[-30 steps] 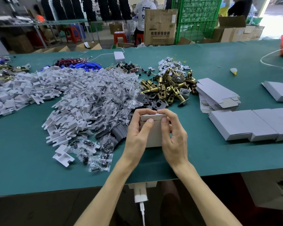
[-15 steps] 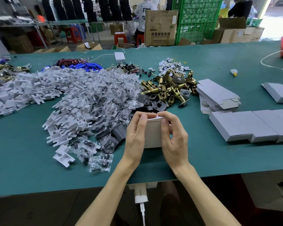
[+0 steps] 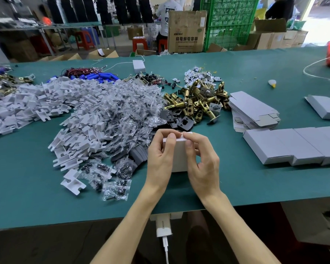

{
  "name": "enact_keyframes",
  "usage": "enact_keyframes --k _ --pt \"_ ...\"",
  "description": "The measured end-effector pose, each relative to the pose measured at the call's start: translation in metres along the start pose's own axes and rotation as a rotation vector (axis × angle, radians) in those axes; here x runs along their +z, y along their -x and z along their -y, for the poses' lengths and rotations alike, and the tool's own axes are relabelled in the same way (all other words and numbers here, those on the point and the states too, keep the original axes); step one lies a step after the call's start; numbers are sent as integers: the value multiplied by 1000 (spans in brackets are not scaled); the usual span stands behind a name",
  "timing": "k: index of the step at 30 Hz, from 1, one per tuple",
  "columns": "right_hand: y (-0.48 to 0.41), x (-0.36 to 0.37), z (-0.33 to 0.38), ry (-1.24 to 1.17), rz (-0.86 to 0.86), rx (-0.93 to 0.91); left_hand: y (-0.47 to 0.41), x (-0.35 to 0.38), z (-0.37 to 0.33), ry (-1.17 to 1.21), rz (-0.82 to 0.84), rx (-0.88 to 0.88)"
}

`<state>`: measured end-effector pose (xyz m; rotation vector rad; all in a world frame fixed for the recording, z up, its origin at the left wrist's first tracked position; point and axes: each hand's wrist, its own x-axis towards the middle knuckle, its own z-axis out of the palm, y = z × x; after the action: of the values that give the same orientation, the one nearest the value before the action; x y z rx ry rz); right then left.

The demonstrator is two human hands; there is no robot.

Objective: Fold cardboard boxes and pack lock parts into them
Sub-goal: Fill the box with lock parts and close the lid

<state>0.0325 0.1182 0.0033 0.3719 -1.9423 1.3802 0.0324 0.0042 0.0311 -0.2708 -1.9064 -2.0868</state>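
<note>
A small white cardboard box (image 3: 178, 157) stands on the green table (image 3: 27, 197) near the front edge, held between both hands. My left hand (image 3: 160, 159) grips its left side, fingers curled over the top edge. My right hand (image 3: 202, 162) grips the right side, with thumb and forefinger pinching the top flap. Behind the box lie brass lock latches (image 3: 196, 103), black plates (image 3: 179, 119), bagged screws (image 3: 122, 119) and white plastic inserts (image 3: 46, 103). Flat box blanks (image 3: 253, 111) are stacked to the right.
Folded grey boxes (image 3: 293, 145) lie in a row at the right, another one (image 3: 326, 106) farther back. Blue parts and wires (image 3: 95, 75) sit at the rear. A white charger (image 3: 163, 225) hangs under the table edge. People and cartons fill the background.
The box has tilted more upright and both hands have shifted up along it; the fingers now work at the top flap edge.
</note>
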Motion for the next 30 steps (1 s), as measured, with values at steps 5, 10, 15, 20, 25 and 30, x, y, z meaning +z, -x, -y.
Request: enact_keyframes --k 5,10,15,20,25,30 --pt "0 -1 1 3 12 -12 -3 -1 2 16 4 -54" --pt "1 -1 2 84 57 -71 -2 0 3 -10 1 -58" --pt "1 -1 1 104 54 -59 -3 -2 4 -4 34 -50" --pt "-1 -1 0 73 84 -28 0 -9 8 51 99 -140" --pt "-2 0 -2 66 80 45 3 -23 15 49 131 -191" --pt "-1 4 0 90 103 47 2 -30 20 71 145 -202"
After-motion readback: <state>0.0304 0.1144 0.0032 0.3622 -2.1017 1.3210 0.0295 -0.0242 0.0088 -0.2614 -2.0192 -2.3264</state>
